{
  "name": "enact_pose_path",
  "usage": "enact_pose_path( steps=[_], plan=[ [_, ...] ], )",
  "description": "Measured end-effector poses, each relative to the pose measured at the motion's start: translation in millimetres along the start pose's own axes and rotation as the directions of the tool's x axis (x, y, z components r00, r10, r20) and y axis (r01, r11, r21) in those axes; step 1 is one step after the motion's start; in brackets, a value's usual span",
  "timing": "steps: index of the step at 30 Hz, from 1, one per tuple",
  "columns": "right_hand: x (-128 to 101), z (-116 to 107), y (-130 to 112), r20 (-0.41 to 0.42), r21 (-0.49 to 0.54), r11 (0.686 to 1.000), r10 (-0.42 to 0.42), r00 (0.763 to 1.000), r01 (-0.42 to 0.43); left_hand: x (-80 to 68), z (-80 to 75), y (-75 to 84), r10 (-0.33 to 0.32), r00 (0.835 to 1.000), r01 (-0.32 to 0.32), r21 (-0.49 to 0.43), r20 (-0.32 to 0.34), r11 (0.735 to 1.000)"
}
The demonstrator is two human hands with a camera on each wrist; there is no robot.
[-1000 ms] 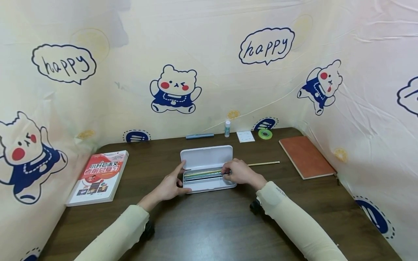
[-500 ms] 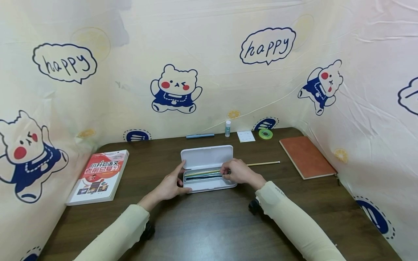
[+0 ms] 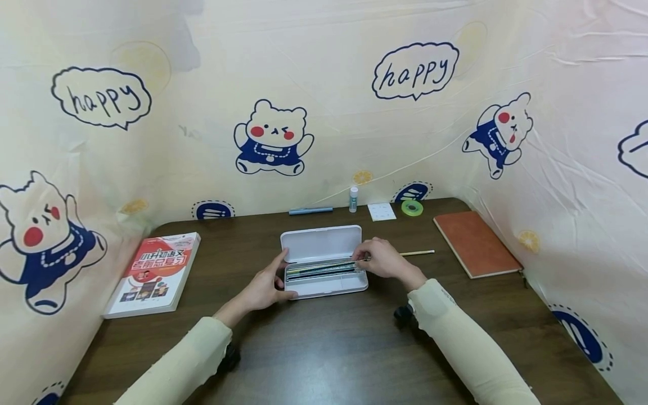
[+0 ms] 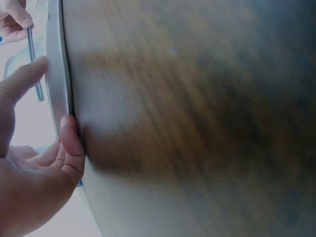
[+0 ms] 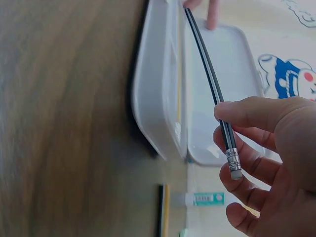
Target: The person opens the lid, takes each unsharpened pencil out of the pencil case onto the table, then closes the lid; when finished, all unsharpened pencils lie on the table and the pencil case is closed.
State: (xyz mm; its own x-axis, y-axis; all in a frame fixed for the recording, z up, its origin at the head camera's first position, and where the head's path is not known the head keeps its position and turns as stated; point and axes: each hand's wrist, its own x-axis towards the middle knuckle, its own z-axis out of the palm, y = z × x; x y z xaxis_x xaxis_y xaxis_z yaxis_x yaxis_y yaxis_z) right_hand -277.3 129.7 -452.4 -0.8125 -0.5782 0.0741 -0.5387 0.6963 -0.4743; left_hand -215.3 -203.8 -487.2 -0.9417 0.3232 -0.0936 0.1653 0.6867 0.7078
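Note:
A white pencil case [image 3: 326, 286] stands with its lid [image 3: 321, 243] raised, several pencils [image 3: 311, 271] lying along its inside. My left hand [image 3: 263, 288] holds the case's left end, with thumb and fingers spread between the front edge and the lid. Above the case's right end, my right hand [image 3: 379, 257] pinches a dark striped pencil [image 5: 210, 69] near its metal band and white eraser. In the right wrist view that pencil slants over the case. The left wrist view catches its other end past the left hand's fingers.
Another pencil [image 3: 419, 252] lies on the table right of the case. Behind stand or lie a blue pen [image 3: 310, 211], a glue stick [image 3: 353, 199], a white card [image 3: 381, 211] and green tape [image 3: 412, 208]. A book [image 3: 154, 273] is left, a brown notebook [image 3: 476, 244] right.
My right hand has shifted a little right and away from me, rising from among the pencils with one pinched. The left hand stays on the case.

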Motion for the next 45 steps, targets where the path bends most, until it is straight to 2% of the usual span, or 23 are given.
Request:
enact_pose_path(
  steps=[9, 19, 29, 40, 45],
  plan=[
    [-14, -22, 33, 0.002, 0.051, 0.991, 0.121, 0.993, -0.121, 1.1, 1.5, -0.3, -0.017, 1.0, 0.017, -0.001, 0.002, 1.0],
    [-37, -41, 77, -0.038, 0.047, 0.99, 0.131, 0.991, -0.13, 1.0, 0.7, -1.4, -0.014, 1.0, 0.014, 0.003, 0.003, 1.0],
    [-59, -58, 110, -0.037, 0.073, 0.971, 0.232, 0.972, -0.229, 1.6, 0.9, -1.5, -0.004, 1.0, 0.004, 0.003, -0.003, 1.0],
    [-65, -57, 128, 0.048, 0.025, 0.954, 0.297, 0.954, -0.298, 1.2, 0.8, -1.5, -0.012, 1.0, 0.012, 0.009, -0.003, 1.0],
    [-63, -50, 132, 0.03, 0.001, 0.96, 0.279, 0.96, -0.279, 1.1, 1.3, -1.6, -0.001, 1.0, 0.001, 0.003, -0.002, 1.0]
  ],
)
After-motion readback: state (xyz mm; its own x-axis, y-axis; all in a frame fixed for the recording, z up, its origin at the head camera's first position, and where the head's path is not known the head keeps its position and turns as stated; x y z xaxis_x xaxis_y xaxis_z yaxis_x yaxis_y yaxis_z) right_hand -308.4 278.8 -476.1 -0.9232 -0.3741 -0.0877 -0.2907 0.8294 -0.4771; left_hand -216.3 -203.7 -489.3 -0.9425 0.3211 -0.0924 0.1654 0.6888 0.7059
